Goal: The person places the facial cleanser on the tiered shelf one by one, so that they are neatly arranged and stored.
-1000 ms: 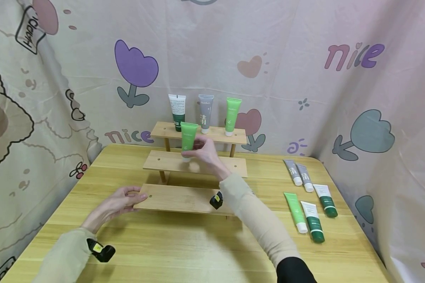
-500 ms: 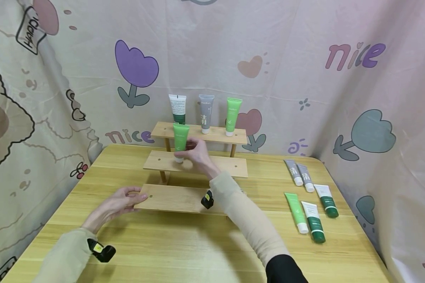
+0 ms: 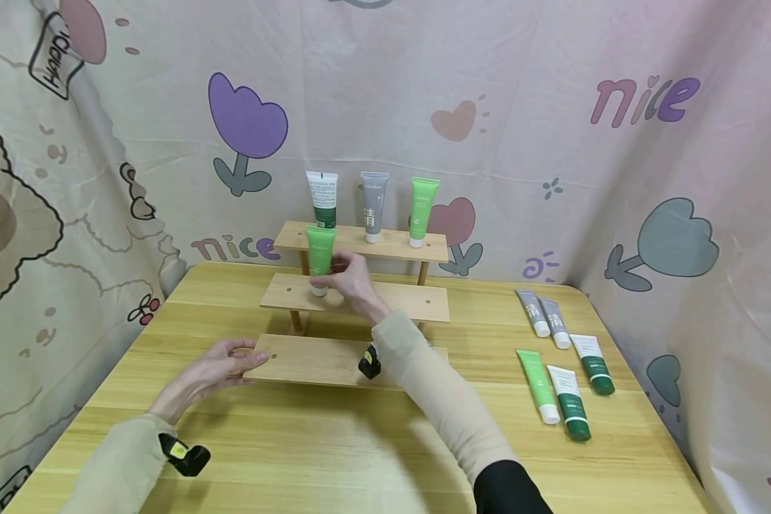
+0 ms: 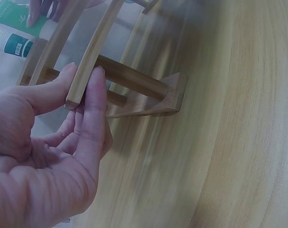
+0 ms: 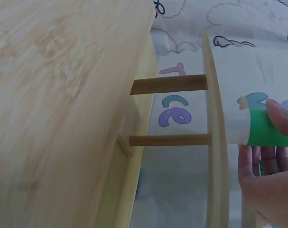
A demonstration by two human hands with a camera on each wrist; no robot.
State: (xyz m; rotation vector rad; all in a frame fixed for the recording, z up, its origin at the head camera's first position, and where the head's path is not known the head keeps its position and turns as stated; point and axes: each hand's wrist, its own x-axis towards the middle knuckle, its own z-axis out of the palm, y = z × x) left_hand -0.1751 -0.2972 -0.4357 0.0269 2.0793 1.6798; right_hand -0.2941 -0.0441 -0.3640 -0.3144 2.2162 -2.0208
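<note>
A three-tier wooden display stand [image 3: 321, 357] stands on the table. My left hand [image 3: 221, 365] pinches the left end of its lowest shelf, thumb above and fingers beneath, as the left wrist view shows. My right hand [image 3: 353, 282] holds a bright green squeeze tube [image 3: 321, 250] upright, white cap down, at the left part of the middle shelf [image 3: 385, 298]. In the right wrist view the tube's white cap [image 5: 236, 127] is right at the shelf surface, with thumb and fingers around the green body. Behind it, on the top shelf, a white and dark green tube [image 3: 324, 196] is partly hidden.
On the top shelf also stand a grey tube [image 3: 374, 207] and another green tube [image 3: 422, 210]. To the right on the table lie two grey tubes [image 3: 532, 314], a green tube [image 3: 537, 385] and two white and dark green tubes [image 3: 570, 403]. A printed curtain [image 3: 514, 143] hangs behind.
My right hand has moved left along the middle shelf with the green tube and slightly down. My left hand has stayed on the lowest shelf's end.
</note>
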